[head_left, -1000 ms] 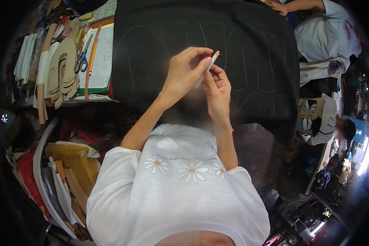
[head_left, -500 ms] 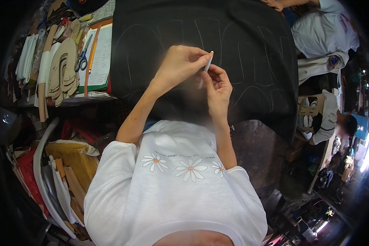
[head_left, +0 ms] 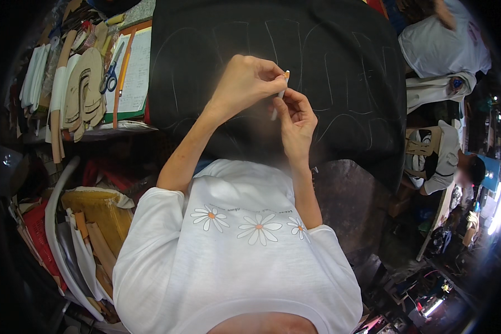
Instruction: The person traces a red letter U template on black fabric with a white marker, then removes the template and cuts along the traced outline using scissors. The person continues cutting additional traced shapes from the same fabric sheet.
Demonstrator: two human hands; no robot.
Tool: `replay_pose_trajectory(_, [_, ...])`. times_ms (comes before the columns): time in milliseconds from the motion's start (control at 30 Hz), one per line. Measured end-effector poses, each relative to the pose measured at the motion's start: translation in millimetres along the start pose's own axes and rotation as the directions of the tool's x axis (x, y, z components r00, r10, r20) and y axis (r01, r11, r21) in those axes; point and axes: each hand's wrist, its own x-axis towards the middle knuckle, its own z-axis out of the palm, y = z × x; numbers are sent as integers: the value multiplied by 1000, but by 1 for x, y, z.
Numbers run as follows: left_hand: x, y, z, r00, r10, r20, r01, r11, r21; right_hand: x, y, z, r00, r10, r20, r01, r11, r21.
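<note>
My left hand (head_left: 244,83) pinches the upper part of a slim white pen-like stick (head_left: 281,94) between thumb and fingertips. A small orange patch shows near the stick's top end. Lower down, my right hand (head_left: 298,123) grips the same stick between thumb and curled fingers, so it stands tilted between both hands. What the fingers cover of it is hidden. Behind my hands spreads a black sheet of material (head_left: 206,50), marked with thin white curved and straight outlines.
To the left, a clipboard with written paper (head_left: 136,83) carries blue-handled scissors (head_left: 112,82) and a pencil. Beige cut pattern pieces (head_left: 83,89) lie beside it. Rolls and a yellow slab (head_left: 103,214) fill the lower left. Other people sit at the right, one in a white shirt (head_left: 442,47).
My left hand has tilted slightly and shifted along the stick, while my right hand keeps its grip almost in place. The person at the upper right has moved an arm.
</note>
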Motion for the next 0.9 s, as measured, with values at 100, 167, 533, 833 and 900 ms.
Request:
replay_pose_trajectory(100, [-1, -3, 3, 1000, -13, -19, 12, 999, -30, -1, 1, 3, 999, -31, -24, 31, 1000, -1])
replay_pose_trajectory(167, [-1, -4, 4, 999, -33, -14, 32, 999, -35, -2, 1, 4, 999, -9, -46, 8, 1000, -15])
replay_pose_trajectory(533, [0, -16, 3, 993, -117, 17, 116, 942, -316, 1, 1, 5, 998, 60, -29, -56, 990, 132])
replay_pose_trajectory(833, [-16, -10, 25, 986, -112, -120, 72, 952, -296, 5, 2, 7, 998, 45, -42, -36, 979, 199])
replay_pose_trajectory(900, [-14, -10, 28, 983, -96, -156, 49, 959, -281, 5, 3, 7, 999, 27, -24, -22, 978, 206])
